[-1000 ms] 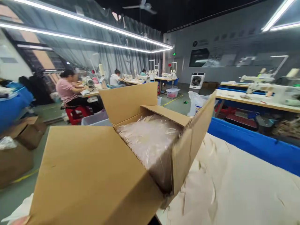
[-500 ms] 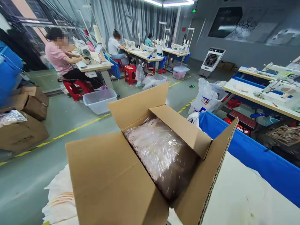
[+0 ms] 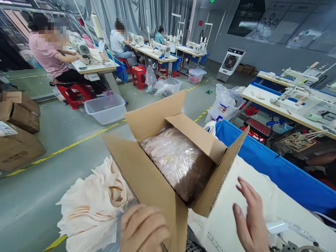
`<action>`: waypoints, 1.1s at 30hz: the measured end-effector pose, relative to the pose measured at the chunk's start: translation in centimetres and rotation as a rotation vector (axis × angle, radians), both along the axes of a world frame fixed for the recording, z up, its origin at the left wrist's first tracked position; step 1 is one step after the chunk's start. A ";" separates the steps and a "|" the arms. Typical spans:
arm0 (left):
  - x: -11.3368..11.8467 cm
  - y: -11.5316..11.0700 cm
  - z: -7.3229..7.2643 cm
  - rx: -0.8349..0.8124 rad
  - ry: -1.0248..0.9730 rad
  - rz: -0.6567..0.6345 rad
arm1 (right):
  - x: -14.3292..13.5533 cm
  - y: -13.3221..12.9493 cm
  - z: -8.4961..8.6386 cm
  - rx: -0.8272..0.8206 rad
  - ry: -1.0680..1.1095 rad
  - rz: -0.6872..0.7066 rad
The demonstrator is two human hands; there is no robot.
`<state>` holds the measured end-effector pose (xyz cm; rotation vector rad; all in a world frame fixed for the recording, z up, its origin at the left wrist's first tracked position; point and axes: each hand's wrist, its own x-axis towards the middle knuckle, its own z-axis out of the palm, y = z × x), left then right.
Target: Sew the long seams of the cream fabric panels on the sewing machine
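Observation:
An open cardboard box (image 3: 152,178) stands in front of me with its flaps raised. Inside it lies a clear plastic bag (image 3: 175,159) packed with pale and brownish material. My left hand (image 3: 144,227) is closed in front of the near left flap. A thin dark tip pokes out below its fingers, too little of it showing to name. To the right of the box, my right hand (image 3: 250,217) is open above the white worktable (image 3: 228,196), fingers apart and nothing in them. Pale cut fabric pieces (image 3: 89,210) are heaped left of the box.
Metal machine parts (image 3: 288,241) sit at the lower right. A blue cloth trough (image 3: 262,157) runs along the table's far edge. People sew at tables at the back left. Cartons (image 3: 21,140) and a plastic tub (image 3: 106,108) are on the floor.
Both my hands have come into view from below. The near left flap now stands more upright, uncovering more of the fabric heap. The view has shifted slightly.

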<state>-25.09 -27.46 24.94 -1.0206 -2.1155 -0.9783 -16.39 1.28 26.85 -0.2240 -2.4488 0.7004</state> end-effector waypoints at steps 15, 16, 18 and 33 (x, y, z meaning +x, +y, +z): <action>-5.7 -4.3 10.8 -0.453 -0.414 0.297 | -10.7 -0.4 -7.7 0.276 -0.257 0.462; -8.8 -3.7 11.7 -0.462 -0.360 0.353 | -10.6 -0.5 -7.9 0.266 -0.252 0.458; -15.0 -1.9 12.8 -0.524 -0.362 0.451 | -10.5 -0.5 -7.8 0.240 -0.235 0.451; -21.9 11.3 9.9 -0.795 -0.565 -0.400 | -7.4 0.3 -5.5 -0.408 0.172 0.258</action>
